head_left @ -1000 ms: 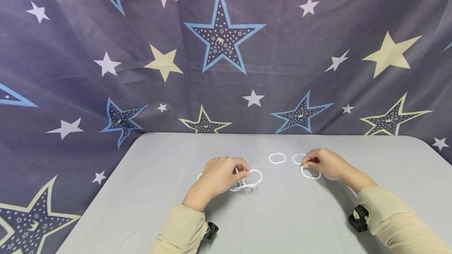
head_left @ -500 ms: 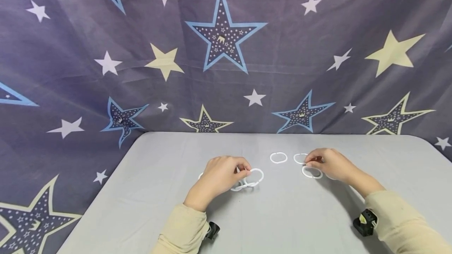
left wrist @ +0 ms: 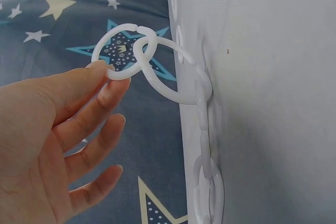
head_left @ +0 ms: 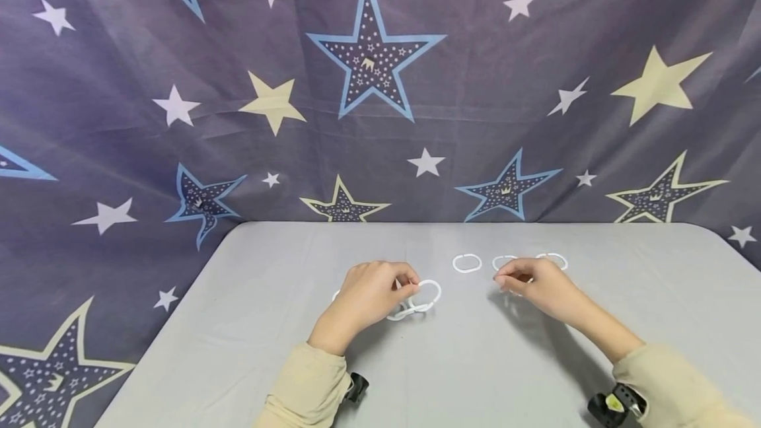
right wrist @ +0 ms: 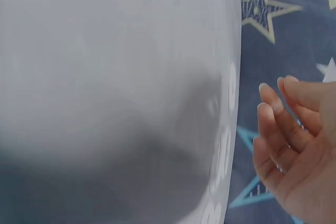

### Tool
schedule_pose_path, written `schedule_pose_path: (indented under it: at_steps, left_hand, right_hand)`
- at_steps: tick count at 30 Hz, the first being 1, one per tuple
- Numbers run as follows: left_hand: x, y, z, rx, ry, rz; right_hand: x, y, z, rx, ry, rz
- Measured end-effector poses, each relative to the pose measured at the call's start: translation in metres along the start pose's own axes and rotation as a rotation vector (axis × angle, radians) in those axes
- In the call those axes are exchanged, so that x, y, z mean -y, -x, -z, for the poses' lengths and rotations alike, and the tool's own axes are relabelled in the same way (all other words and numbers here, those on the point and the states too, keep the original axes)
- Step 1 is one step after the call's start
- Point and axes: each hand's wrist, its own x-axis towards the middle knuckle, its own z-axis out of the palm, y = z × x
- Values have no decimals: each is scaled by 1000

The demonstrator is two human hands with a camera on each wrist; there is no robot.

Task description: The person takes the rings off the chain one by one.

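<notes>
My left hand (head_left: 370,299) pinches a white plastic ring link (head_left: 438,292) between thumb and index finger, a little above the table. The left wrist view shows a small split in this held ring (left wrist: 98,45). A second link (left wrist: 157,85) is threaded through it, and several more links (left wrist: 203,114) trail down to the table as a chain. To the right, my right hand (head_left: 543,286) hovers over the table among loose rings. Its fingers (right wrist: 273,129) are loosely bent, and nothing shows between them in the right wrist view. What lies under this hand is mostly hidden.
Loose white rings lie at the back: one oval ring (head_left: 466,263), a second ring (head_left: 499,259) partly behind my right hand, and a third ring (head_left: 565,261). The grey table (head_left: 440,375) meets a star-patterned cloth (head_left: 452,111) behind and at left.
My right hand has shifted left, away from the ring it was touching, which it now mostly covers. A ring behind the hand has come into view. The left hand holds still.
</notes>
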Motion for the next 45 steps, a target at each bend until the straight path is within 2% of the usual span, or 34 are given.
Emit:
schedule_pose_path:
  at_steps: [8,18,23,32,45]
  left_hand:
    - [1,0,-2,-6,-4,1]
    - [1,-2,-6,-14,-12,18]
    - [1,-3,-9,0,-1,23]
    - [3,-2,-12,31,20,37]
    - [-3,-2,-12,8,-7,74]
  right_hand:
    - [26,9,-24,-7,-150,-95]
    - [52,10,-60,28,-275,-125]
    - [56,7,-74,40,-331,-140]
    - [61,5,-94,86,-376,-248]
    - [63,-3,-101,98,-411,-307]
